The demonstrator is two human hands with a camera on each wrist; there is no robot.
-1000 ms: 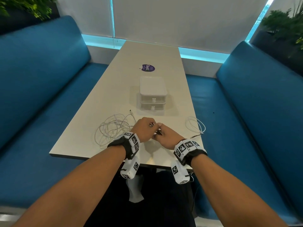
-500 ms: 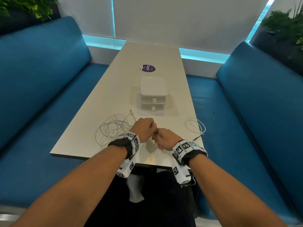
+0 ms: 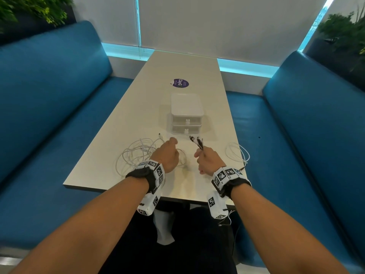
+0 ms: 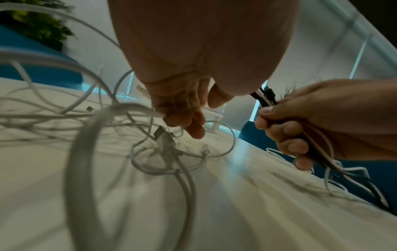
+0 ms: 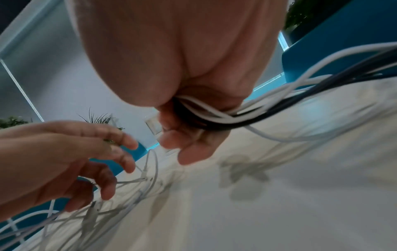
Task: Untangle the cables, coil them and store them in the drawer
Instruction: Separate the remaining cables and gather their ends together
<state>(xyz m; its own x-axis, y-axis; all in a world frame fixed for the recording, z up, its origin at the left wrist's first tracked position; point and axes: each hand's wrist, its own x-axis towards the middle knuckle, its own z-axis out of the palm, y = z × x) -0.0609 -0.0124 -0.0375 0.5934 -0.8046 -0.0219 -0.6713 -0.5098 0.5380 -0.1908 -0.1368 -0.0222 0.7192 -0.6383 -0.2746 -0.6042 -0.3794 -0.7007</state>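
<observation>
Left hand (image 3: 166, 157) hovers loosely curled over the white tangle (image 3: 138, 153) on the table (image 3: 126, 119), gripping nothing. Right hand (image 3: 209, 161) clutches a cable bundle (image 3: 197, 142), plugs pointing toward the closed drawers (image 3: 186, 120). Farther right lies a coil (image 3: 238, 154).

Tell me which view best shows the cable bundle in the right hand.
The right wrist view: the cable bundle, black and white strands, runs through the right hand close up. The head view shows only its connector ends poking up. The left wrist view shows it side-on, partly hidden.
</observation>
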